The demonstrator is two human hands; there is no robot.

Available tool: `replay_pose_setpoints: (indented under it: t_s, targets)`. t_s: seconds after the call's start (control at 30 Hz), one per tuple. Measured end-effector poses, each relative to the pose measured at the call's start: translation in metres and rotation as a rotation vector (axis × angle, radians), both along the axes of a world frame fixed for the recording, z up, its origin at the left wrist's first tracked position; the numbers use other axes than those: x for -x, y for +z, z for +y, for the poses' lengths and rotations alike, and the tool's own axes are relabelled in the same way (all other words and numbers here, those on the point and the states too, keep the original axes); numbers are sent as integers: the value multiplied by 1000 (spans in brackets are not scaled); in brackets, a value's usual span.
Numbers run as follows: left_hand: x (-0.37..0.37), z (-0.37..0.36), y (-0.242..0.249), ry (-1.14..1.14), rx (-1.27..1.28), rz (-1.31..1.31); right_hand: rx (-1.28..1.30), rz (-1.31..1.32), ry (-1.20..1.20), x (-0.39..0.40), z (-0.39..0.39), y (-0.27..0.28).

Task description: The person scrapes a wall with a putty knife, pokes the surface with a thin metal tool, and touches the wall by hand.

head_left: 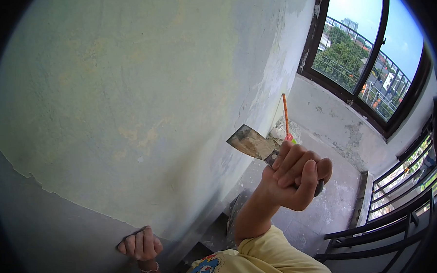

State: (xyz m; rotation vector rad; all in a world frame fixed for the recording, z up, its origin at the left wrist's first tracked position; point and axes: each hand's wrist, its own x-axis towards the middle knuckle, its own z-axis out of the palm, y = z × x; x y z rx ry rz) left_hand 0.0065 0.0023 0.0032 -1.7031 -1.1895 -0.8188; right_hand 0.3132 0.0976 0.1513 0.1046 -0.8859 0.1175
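My right hand (300, 177) is raised and closed around the handle of a putty knife (253, 141). Its wide metal blade is stained with dusty residue and points up and left, close in front of the wall (167, 90). The handle's dark end pokes out below my fingers. At the lower left, my left hand (141, 245), with a bracelet at the wrist, is curled into a fist at the wall's lower grey area. Its palm is hidden, so I cannot tell whether it holds anything. Pale greenish, patchy paint covers the wall, with a ragged edge above the grey area.
An orange striped stick (286, 115) stands in the corner behind my right hand, beside crumbled plaster (278, 130). Dark-framed windows (355, 89) are at the upper right. Dark slatted railings (389, 241) occupy the lower right. White specks dot the floor (336, 199).
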Motion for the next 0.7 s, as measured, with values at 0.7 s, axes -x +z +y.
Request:
replay_pose_setpoints:
  t_s: [0.7]
  targets:
    - [4,1,-9,2,-41,3,228,-69,95,-11,28,-23]
